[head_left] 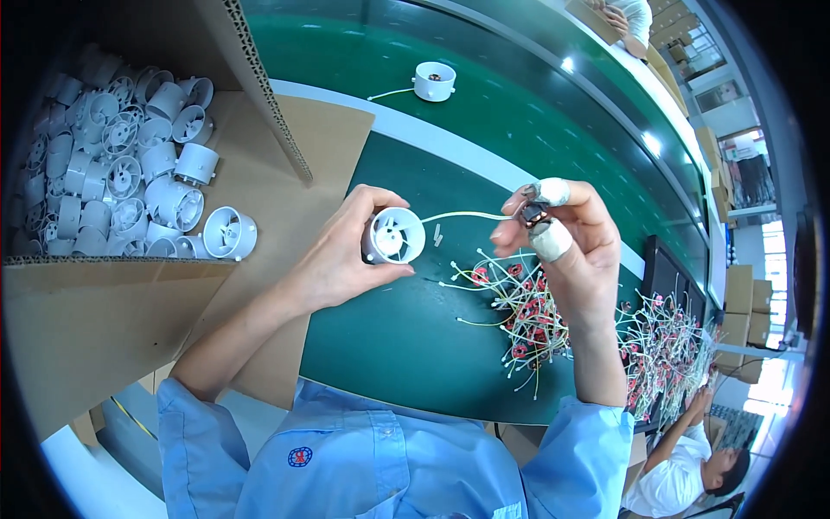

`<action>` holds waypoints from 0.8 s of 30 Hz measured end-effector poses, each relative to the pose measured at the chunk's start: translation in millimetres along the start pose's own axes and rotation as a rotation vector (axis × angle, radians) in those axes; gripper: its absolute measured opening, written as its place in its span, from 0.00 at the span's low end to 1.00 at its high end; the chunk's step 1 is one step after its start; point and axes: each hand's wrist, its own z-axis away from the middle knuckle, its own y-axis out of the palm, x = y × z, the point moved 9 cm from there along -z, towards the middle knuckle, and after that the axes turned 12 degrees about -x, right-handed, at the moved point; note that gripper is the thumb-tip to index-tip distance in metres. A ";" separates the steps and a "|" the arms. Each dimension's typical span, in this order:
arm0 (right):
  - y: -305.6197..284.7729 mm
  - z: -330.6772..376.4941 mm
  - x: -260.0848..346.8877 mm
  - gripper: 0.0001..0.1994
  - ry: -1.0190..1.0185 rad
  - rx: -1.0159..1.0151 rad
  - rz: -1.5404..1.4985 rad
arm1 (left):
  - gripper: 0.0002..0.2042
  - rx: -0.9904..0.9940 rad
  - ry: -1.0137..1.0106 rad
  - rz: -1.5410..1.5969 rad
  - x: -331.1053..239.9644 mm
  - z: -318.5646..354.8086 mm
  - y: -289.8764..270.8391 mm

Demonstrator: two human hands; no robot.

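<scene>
My left hand [350, 251] is closed round a white round fan housing [397, 235], its open end with the spoked hub facing up. A pale wire [467, 214] spans from the housing's rim to my right hand [575, 242]. Thumb and fingertip of that hand, both in white finger covers, pinch a small dark motor coil [535, 213] with copper windings. Below it on the green mat lies a heap of red coil pieces [527, 320] with pale wires and white plugs. A few small clear tubes [437, 234] lie between the hands.
At left, an open cardboard box [112, 294] holds many white housings [121, 177]. Beyond the mat, a finished-looking housing with a wire [434, 81] sits on the green conveyor belt [346, 52]. More wired coils [661, 355] fill a dark tray at right. Co-workers sit at far right and lower right.
</scene>
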 end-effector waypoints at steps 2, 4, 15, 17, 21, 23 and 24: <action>-1.0 2.8 -2.2 0.13 -0.077 -0.035 0.059 | 0.31 0.011 0.007 0.046 7.4 0.1 6.0; 0.2 4.0 -9.0 0.13 -0.088 -0.060 0.097 | 0.32 -0.052 -0.019 0.214 15.9 1.6 5.4; -7.3 10.4 -28.5 0.12 -0.142 -0.129 0.071 | 0.38 -0.036 -0.011 0.114 6.9 4.7 6.7; -10.3 10.5 -31.3 0.12 -0.153 -0.166 0.153 | 0.39 -0.035 0.010 0.105 6.4 4.3 6.6; -9.5 15.8 -30.9 0.12 -0.213 -0.155 0.265 | 0.39 -0.034 0.010 0.126 8.4 5.4 8.5; -7.6 20.1 -28.0 0.12 -0.241 -0.140 0.300 | 0.39 -0.031 0.021 0.138 9.9 6.8 8.1; -3.1 22.9 -27.5 0.12 -0.238 -0.083 0.371 | 0.39 -0.030 0.033 0.150 10.3 7.7 7.4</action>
